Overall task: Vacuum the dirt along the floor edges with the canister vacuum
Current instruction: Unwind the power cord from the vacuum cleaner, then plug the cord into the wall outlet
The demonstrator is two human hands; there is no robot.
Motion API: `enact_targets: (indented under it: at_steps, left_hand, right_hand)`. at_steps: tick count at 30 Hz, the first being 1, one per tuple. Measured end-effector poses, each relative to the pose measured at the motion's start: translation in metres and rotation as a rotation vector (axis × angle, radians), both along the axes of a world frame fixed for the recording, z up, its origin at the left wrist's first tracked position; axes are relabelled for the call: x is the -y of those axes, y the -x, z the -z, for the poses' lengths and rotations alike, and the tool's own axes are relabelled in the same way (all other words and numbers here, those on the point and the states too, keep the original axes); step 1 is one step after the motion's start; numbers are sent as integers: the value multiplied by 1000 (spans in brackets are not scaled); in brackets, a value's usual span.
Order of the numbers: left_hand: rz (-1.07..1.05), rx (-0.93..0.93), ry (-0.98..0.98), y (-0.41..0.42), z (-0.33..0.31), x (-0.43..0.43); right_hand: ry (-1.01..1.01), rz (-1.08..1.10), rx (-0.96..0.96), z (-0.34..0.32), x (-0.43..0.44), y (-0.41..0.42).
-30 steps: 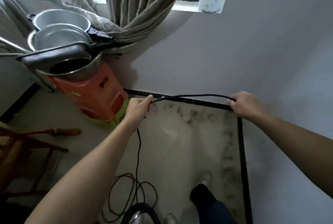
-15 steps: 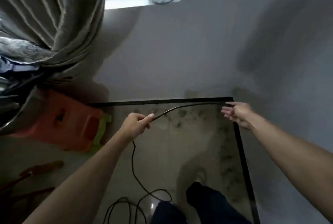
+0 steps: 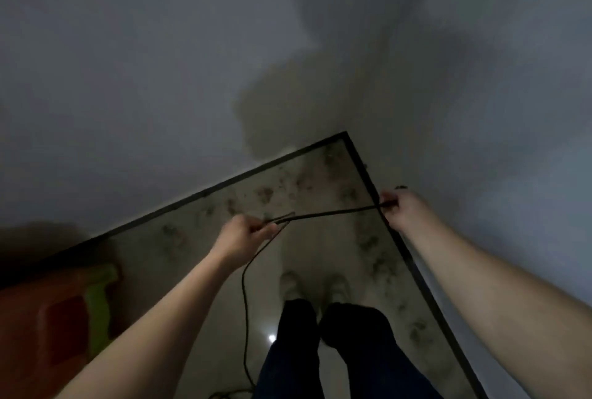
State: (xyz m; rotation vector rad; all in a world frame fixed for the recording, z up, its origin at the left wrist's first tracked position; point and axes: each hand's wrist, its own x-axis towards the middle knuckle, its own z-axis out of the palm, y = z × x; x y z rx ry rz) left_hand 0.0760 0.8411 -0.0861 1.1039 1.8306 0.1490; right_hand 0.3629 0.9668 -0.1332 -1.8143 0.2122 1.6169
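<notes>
Camera view had swung right since the earlier frame, so that the curtain and window left the picture and the orange stool (image 3: 41, 318) slid to the lower left. The right hand (image 3: 403, 208), its fingers extended half a second before, had closed on the power cord (image 3: 326, 214).

Both hands were raised over the floor (image 3: 205, 286) in front of the room corner. The left hand (image 3: 243, 233) gripped the black cord in curled fingers. The right hand pinched it in curled fingers and thumb near the right-hand wall. A short run of cord was drawn nearly taut between the two hands. From the left hand the cord hung down to a loose coil at the bottom edge of the view. Whether the right hand held the plug itself could not be told through the blur.

Patches of dark dirt (image 3: 174, 235) lay along both floor edges, just inside the black skirting strip (image 3: 205, 192). The person's shoes (image 3: 288, 283) stood between the two dirty bands. The canister vacuum was out of view, presumably at the far end of the cord.

The step in hand appeared to be paying out the cord before any suction began, since the dirt looked untouched. The next move probably called for finding a socket, of which none was visible, and then bringing the nozzle to the edge.
</notes>
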Motion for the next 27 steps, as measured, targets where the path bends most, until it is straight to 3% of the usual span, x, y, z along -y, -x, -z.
enact_targets:
  at_steps: [6, 11, 15, 21, 27]
  left_hand:
    - [154, -16, 81, -28, 74, -53]
    - [169, -74, 108, -67, 137, -77]
    - [133, -43, 196, -93, 183, -72]
    - [51, -15, 247, -139, 253, -47]
    - [-4, 60, 305, -169, 283, -31]
  right_hand:
    - [63, 206, 47, 71, -24, -50]
    - [191, -11, 90, 132, -16, -97]
    - [253, 40, 85, 185, 13, -127]
    - [148, 295, 155, 255, 20, -148]
    - [59, 300, 283, 281, 6, -162]
